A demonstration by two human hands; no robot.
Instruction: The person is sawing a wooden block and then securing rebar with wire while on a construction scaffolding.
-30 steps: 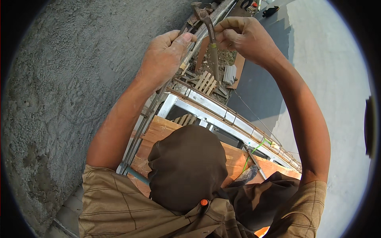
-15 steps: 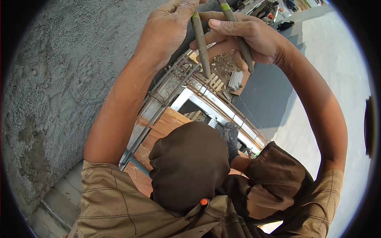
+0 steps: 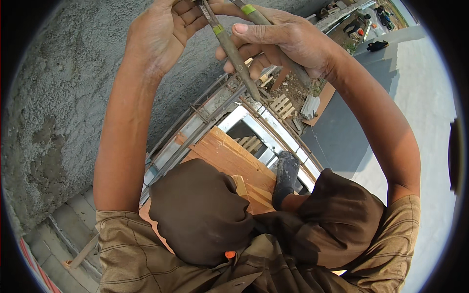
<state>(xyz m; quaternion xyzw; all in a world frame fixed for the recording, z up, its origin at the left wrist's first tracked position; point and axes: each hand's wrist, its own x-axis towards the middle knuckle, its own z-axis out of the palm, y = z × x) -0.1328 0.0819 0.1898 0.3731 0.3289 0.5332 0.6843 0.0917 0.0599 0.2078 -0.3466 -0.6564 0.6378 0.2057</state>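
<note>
Near the upper edge, my right hand (image 3: 303,41) holds long-handled pliers (image 3: 238,61) with worn grey-green handles and bright green bands. One handle lies in the palm, and the fingers reach across to the other; the handles are spread apart. The top end of the pliers runs up to the picture's upper edge, so its jaws are hardly seen. My left hand (image 3: 155,41) is raised beside that end, palm inward. Its fingers stretch, slightly bent, toward the pliers, and its thumb is partly cut off by the edge.
A rough grey plastered wall (image 3: 88,88) rises on the left. Rusty rebar (image 3: 200,115) runs beneath my hands. My shod foot (image 3: 287,171) stands near wooden boards (image 3: 229,154) and a white metal frame (image 3: 234,117). Lower down lie a pallet (image 3: 282,106) and rubble.
My left hand has moved left, away from the right hand. The pliers have tilted and shifted left, with more of their top end in view. My knees have shifted.
</note>
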